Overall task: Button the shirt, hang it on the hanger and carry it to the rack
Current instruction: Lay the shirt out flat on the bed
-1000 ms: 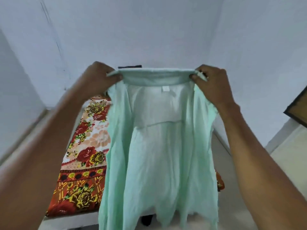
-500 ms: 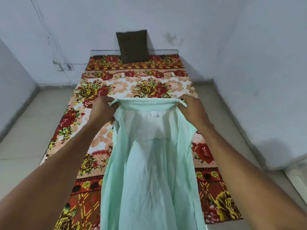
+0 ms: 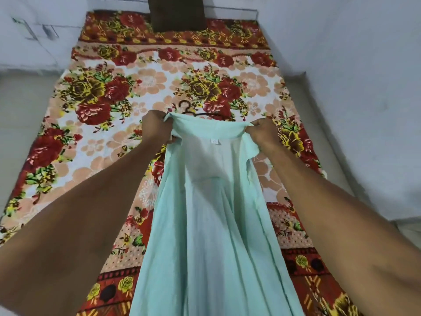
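Observation:
A pale mint-green shirt (image 3: 211, 224) hangs open in front of me, its inside and a small white label facing me. My left hand (image 3: 156, 127) pinches the left end of the collar, and my right hand (image 3: 264, 133) pinches the right end. The collar is stretched between them over the middle of the bed. Just beyond the collar a dark hanger (image 3: 193, 110) lies on the bedspread, mostly hidden by the shirt; only its hook and part of one arm show. No rack is in view.
The bed carries a floral bedspread (image 3: 109, 92) in red, yellow and peach. A dark brown pillow (image 3: 177, 12) stands at its head against the white wall. Pale floor (image 3: 20, 106) runs along the left of the bed, and a white wall (image 3: 364, 87) stands close on the right.
My view has tilted down from the wall onto the bed. Both hands have lowered the shirt by its collar toward the bedspread, and the hanger has come into view.

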